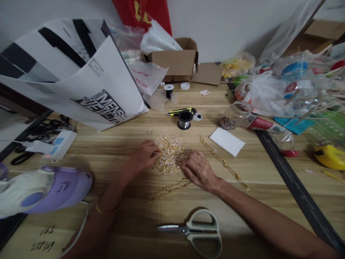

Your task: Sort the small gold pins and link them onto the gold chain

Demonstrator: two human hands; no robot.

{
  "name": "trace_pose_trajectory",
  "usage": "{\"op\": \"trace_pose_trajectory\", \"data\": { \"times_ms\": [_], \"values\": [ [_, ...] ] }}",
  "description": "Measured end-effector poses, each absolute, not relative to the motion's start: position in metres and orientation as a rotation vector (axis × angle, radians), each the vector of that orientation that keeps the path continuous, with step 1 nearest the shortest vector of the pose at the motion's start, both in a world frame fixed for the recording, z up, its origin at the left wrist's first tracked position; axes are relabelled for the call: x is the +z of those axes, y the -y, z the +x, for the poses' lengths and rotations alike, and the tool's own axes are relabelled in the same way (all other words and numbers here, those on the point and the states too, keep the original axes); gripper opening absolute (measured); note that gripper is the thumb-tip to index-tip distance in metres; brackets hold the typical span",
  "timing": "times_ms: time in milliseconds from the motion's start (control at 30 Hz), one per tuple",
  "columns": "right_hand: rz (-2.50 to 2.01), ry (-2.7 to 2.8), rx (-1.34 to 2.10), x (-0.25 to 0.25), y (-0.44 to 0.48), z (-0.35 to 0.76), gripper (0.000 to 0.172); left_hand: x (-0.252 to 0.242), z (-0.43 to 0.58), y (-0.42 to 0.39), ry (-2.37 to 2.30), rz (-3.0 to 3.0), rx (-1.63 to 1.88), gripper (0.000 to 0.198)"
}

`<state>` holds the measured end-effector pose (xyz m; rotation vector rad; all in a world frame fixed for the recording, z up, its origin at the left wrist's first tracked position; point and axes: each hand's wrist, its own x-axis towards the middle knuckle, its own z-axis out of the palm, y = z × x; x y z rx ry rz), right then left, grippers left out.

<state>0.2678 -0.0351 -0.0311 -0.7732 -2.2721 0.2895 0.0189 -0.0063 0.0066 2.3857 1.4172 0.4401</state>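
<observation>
One at each side, our left hand [147, 154] and right hand [198, 169] meet the edges of a loose pile [169, 154] of tiny gold and clear pieces, which lies between them on the counter [124, 144]. To handle these well, we would take only a few at a time with the fingertips, lift lightly and keep our palms clear, since a broad sweep could scatter or tangle such small parts. Our left fingers curl inward over the pile's left edge; our right fingers are bunched, tips down, at its right edge. We cannot tell whether either hand pinches a piece. Our left forearm [118, 190] and right forearm [258, 212] come in from the near side, slanting toward each other. Nearer us than the pile, a gold chain [169, 190] lies in two strands; a second chain [224, 163] runs aslant, right of our right hand. Farther out are the scissors [202, 230] on the near side, a white card [227, 141] beyond the second chain, and a wire spool [184, 124] behind the pile.
</observation>
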Motion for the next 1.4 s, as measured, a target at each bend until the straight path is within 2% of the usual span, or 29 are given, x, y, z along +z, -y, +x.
{"op": "trace_pose_trajectory", "data": {
  "times_ms": [500,667,1200,1400],
  "values": [
    [-0.748,2.278,0.284,-0.031,0.034,0.268,0.006,-0.005,0.019,0.006,-1.466,2.501,0.393,0.02],
    [-0.742,2.273,0.279,-0.032,0.034,0.268,0.007,-0.009,0.021,0.005,-1.423,2.498,0.487,0.012],
    [-0.747,2.277,0.275,-0.031,0.034,0.268,0.006,-0.01,0.031,0.01,-1.332,2.509,0.508,0.016],
    [-0.744,2.282,0.278,-0.031,0.034,0.268,0.006,-0.011,0.021,0.006,-1.447,2.511,0.494,0.011]
  ]
}}
